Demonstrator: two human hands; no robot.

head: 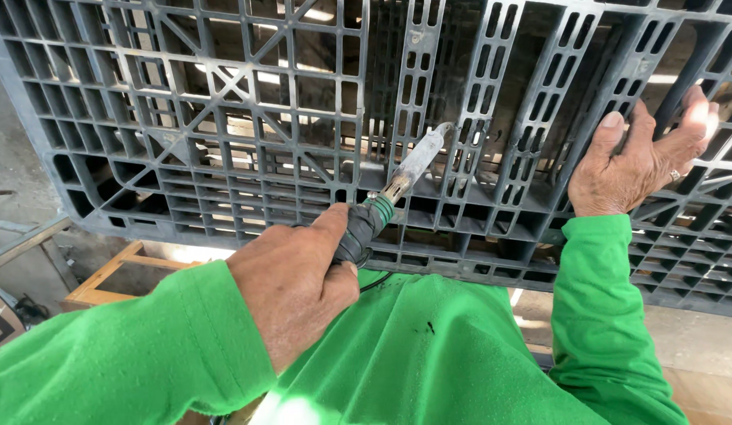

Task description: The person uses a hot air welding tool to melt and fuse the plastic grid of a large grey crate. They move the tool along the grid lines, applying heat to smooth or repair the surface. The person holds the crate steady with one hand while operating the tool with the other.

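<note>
L hand (291,287) fisted round soldering-type iron (389,197) – tip touching ribs of grey plastic pallet (224,142), mid-grid; R hand (645,157) fingers spread, pressed flat on pallet w/ ring on one finger.

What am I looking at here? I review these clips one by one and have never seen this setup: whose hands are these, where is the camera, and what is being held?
There is no machine here. A person wears a camera on the head, so the one picture looks down along their own arms in green sleeves. In front of them is a dark grey plastic pallet, a grid of ribs and openings, filling most of the view. The left hand is closed in a grip around the dark handle of a tool with a pale metal tip, which points up at the pallet's ribs. The right hand, wearing a ring, lies flat and open against the pallet. A wooden frame shows below on the left.
</note>
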